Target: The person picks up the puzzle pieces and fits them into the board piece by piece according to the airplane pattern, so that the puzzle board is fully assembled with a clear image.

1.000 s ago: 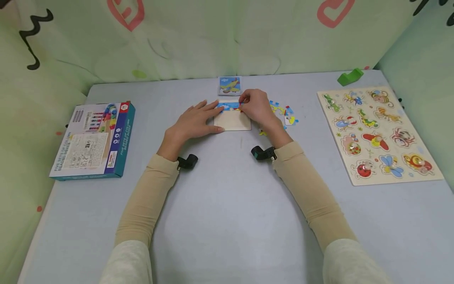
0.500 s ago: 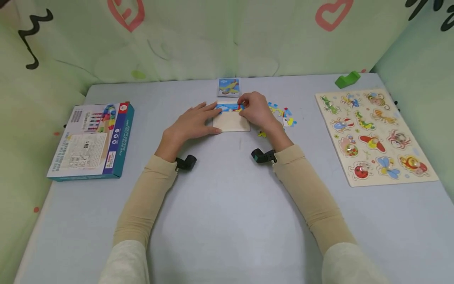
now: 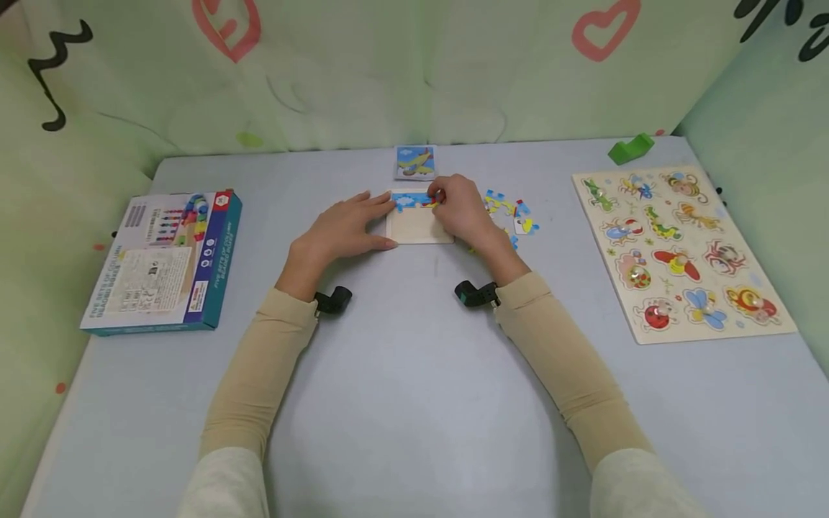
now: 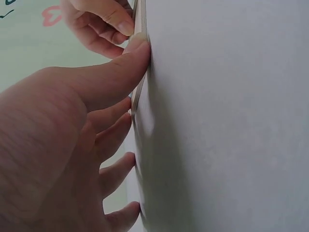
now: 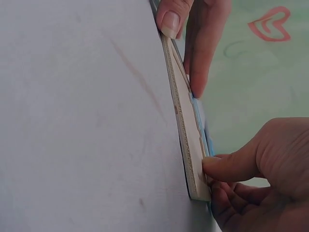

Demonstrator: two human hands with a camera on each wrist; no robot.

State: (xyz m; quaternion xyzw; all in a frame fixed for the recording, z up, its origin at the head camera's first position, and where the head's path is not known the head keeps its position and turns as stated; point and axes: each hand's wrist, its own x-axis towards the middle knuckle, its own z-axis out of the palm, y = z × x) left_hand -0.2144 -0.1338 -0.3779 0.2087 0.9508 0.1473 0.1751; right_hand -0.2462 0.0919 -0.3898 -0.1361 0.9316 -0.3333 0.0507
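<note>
Snug, tan fabric sleeves with soft creases cover both forearms: the left tan sleeve (image 3: 252, 385) toward eight o'clock in the head view, the right tan sleeve (image 3: 573, 360) toward four. Each ends at the wrist in a broad band like a turned-back cuff. Farther out, near half past seven and half past four, I see looser pale-grey cloth, the left grey sleeve (image 3: 224, 483) and the right grey sleeve (image 3: 644, 485). A stubby, bent black camera is worn at each wrist, the left black camera (image 3: 334, 301) and the right black camera (image 3: 475, 294). Left hand (image 3: 345, 224) and right hand (image 3: 466, 212) are bare.
</note>
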